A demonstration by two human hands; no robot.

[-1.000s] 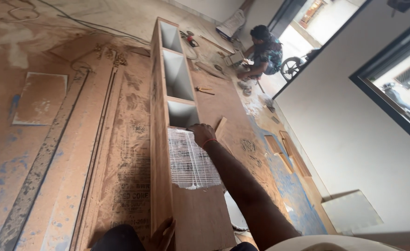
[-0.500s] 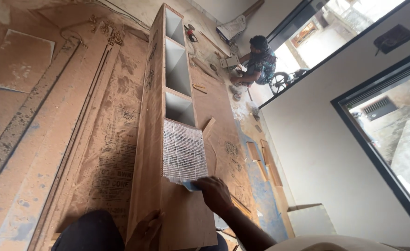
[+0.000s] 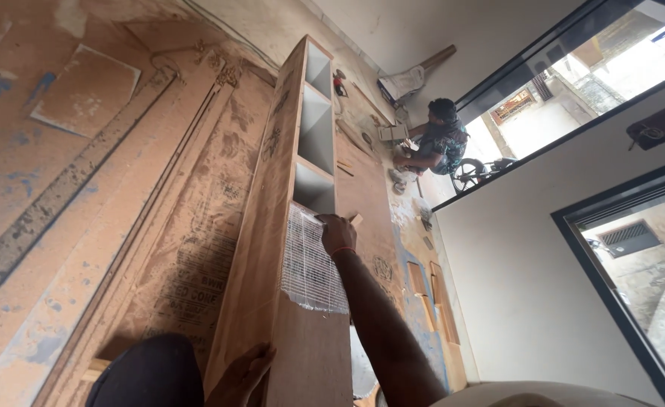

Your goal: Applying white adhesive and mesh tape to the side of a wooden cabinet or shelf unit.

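Sawdust and worn protective sheeting cover the floor [image 3: 84,226] on the left, with a loose flat board [image 3: 84,94] lying near the top corner. Next comes the long wooden shelf unit [image 3: 261,249], laid on its side and running away from the camera. The left hand [image 3: 243,373] rests at its near end, fingers spread flat against the side panel and holding nothing. The near stretch of the unit's face is bare wood; beyond it a patch of pale, glossy adhesive [image 3: 310,264], combed into a grid of lines, reaches up to the first opening. Judging by this, only that middle patch is coated and the near part remains uncoated. The right hand [image 3: 337,234] sits at the far edge of the patch, fingers curled down on the surface; whether they grip a spreader I cannot tell. The three open compartments [image 3: 317,132] further along appear empty. Far right, another person [image 3: 438,143] crouches by the glass doorway.
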